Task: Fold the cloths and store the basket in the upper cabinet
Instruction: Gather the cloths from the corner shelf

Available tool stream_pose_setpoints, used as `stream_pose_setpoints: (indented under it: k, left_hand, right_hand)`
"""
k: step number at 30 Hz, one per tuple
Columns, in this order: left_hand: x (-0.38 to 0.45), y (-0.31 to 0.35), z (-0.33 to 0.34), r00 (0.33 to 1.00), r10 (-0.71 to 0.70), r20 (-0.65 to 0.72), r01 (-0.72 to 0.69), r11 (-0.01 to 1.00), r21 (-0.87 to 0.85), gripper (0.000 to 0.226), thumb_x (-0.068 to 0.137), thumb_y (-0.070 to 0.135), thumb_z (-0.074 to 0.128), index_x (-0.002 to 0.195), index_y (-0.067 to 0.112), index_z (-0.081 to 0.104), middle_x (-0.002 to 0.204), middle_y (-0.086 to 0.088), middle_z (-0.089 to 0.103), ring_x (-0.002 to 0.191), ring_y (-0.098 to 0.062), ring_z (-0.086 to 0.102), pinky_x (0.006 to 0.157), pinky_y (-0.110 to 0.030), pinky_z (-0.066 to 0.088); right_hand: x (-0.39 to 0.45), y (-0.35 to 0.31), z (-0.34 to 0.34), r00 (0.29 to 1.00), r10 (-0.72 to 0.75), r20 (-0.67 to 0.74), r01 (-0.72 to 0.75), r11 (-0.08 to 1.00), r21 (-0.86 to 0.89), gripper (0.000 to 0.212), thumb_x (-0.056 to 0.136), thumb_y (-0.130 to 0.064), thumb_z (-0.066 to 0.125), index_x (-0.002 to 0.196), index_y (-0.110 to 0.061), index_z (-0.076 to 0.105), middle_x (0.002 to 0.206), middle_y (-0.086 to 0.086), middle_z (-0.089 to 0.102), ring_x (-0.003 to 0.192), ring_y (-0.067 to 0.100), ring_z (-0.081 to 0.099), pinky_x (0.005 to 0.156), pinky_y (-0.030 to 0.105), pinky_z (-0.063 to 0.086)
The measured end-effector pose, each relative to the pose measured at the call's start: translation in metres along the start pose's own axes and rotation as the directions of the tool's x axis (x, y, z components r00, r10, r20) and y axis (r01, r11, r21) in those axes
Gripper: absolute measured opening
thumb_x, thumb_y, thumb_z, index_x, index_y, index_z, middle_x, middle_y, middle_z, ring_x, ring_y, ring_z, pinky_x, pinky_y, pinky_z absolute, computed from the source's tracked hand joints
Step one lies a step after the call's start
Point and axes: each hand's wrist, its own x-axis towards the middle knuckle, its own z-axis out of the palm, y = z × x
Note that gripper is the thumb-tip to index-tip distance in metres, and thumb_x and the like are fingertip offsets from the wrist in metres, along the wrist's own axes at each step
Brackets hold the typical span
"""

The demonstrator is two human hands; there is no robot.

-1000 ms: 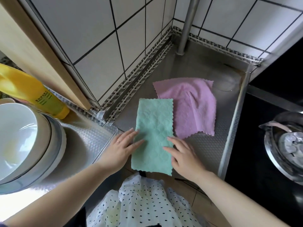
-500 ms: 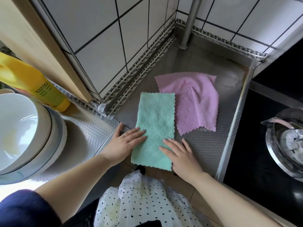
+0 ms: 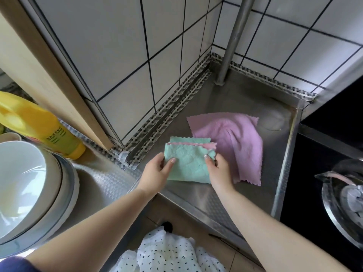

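Currently both hands pinch the green cloth [image 3: 187, 163]: left hand [image 3: 155, 173] on its left edge, right hand [image 3: 219, 170] on its right. It's folded near the counter's [image 3: 245, 201] front edge, overlapping the pink cloth [image 3: 233, 142].

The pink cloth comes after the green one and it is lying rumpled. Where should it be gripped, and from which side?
Probably take the pink cloth by its two far scalloped corners, reaching over from the near side, one hand to each. That far edge lies flat and fully exposed on the steel counter, while the near left part sits under the green cloth, held in the left hand and right hand.
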Motion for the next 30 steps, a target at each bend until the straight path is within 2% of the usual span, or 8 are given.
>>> stream_pose_setpoints:
  k: [5, 9, 12, 19, 22, 25, 27, 30]
  left_hand:
    - [0.030, 0.003, 0.007, 0.987, -0.162, 0.016, 0.163, 0.985, -0.063, 0.041, 0.090, 0.045, 0.055, 0.075, 0.008, 0.047, 0.067, -0.001, 0.044, 0.060, -0.016, 0.038, 0.057, -0.029, 0.032]
    - [0.048, 0.004, 0.010, 0.982, -0.189, 0.020, 0.189, 0.982, -0.019, 0.039, 0.091, 0.044, 0.054, 0.078, 0.007, 0.049, 0.070, -0.004, 0.047, 0.061, -0.016, 0.039, 0.055, -0.027, 0.031]
    - [0.060, 0.010, 0.013, 0.971, -0.240, 0.015, 0.239, 0.970, 0.039, 0.037, 0.092, 0.043, 0.052, 0.080, 0.008, 0.054, 0.071, -0.002, 0.051, 0.062, -0.016, 0.044, 0.053, -0.025, 0.032]
    - [0.069, 0.006, 0.014, 0.951, -0.303, 0.053, 0.294, 0.946, 0.141, 0.039, 0.094, 0.043, 0.049, 0.068, 0.014, 0.044, 0.059, 0.001, 0.045, 0.052, -0.015, 0.040, 0.045, -0.026, 0.028]
    - [0.072, 0.008, 0.013, 0.944, -0.319, 0.081, 0.303, 0.939, 0.159, 0.043, 0.093, 0.046, 0.048, 0.079, 0.007, 0.056, 0.067, -0.004, 0.054, 0.058, -0.020, 0.050, 0.050, -0.029, 0.041]
    - [0.068, 0.017, 0.008, 0.937, -0.338, 0.087, 0.326, 0.936, 0.130, 0.031, 0.093, 0.047, 0.048, 0.088, 0.016, 0.053, 0.080, -0.002, 0.059, 0.074, -0.024, 0.060, 0.065, -0.039, 0.054]
    - [0.063, 0.017, 0.002, 0.973, -0.231, -0.010, 0.228, 0.949, 0.216, 0.028, 0.091, 0.046, 0.051, 0.095, 0.019, 0.049, 0.091, -0.001, 0.059, 0.080, -0.020, 0.059, 0.072, -0.041, 0.055]
    - [0.054, 0.013, 0.002, 0.971, 0.224, -0.080, -0.168, 0.883, 0.438, 0.035, 0.090, 0.033, 0.045, 0.118, 0.012, 0.054, 0.113, -0.007, 0.058, 0.101, -0.024, 0.057, 0.085, -0.037, 0.050]
  right_hand:
    - [0.031, 0.003, 0.007, 0.998, 0.064, 0.012, -0.063, 0.996, -0.068, 0.030, 0.094, -0.022, 0.050, 0.079, 0.004, 0.052, 0.055, -0.001, 0.033, 0.052, 0.012, 0.027, 0.050, 0.029, 0.020]
    - [0.043, 0.006, 0.006, 0.999, 0.049, 0.014, -0.046, 0.987, -0.152, 0.030, 0.096, -0.024, 0.047, 0.074, -0.004, 0.050, 0.054, -0.001, 0.036, 0.049, 0.011, 0.027, 0.042, 0.022, 0.017]
    - [0.049, 0.008, 0.007, 0.998, 0.060, 0.005, -0.058, 0.978, -0.199, 0.031, 0.097, -0.026, 0.047, 0.072, -0.007, 0.050, 0.052, -0.003, 0.038, 0.048, 0.011, 0.030, 0.046, 0.026, 0.019]
    - [0.064, 0.005, 0.006, 0.995, 0.082, 0.050, -0.055, 0.911, -0.410, 0.038, 0.098, -0.032, 0.042, 0.070, -0.009, 0.050, 0.050, -0.002, 0.040, 0.045, 0.011, 0.034, 0.043, 0.026, 0.018]
    - [0.068, 0.004, 0.005, 0.991, 0.119, 0.062, -0.081, 0.898, -0.433, 0.039, 0.098, -0.035, 0.041, 0.072, -0.009, 0.055, 0.050, -0.002, 0.041, 0.044, 0.011, 0.036, 0.043, 0.026, 0.019]
    - [0.066, 0.002, 0.001, 0.987, 0.155, 0.042, -0.123, 0.900, -0.418, 0.034, 0.096, -0.039, 0.045, 0.075, -0.013, 0.054, 0.052, -0.004, 0.045, 0.045, 0.011, 0.040, 0.041, 0.023, 0.024]
    - [0.062, 0.004, -0.005, 0.998, 0.060, -0.024, -0.064, 0.924, -0.378, 0.024, 0.091, -0.038, 0.052, 0.089, -0.015, 0.057, 0.070, -0.003, 0.057, 0.062, 0.014, 0.055, 0.051, 0.023, 0.039]
    - [0.054, 0.014, -0.007, 0.942, -0.332, -0.042, 0.269, 0.827, -0.494, 0.031, 0.086, -0.033, 0.055, 0.111, -0.014, 0.058, 0.108, 0.005, 0.061, 0.101, 0.023, 0.054, 0.086, 0.037, 0.043]
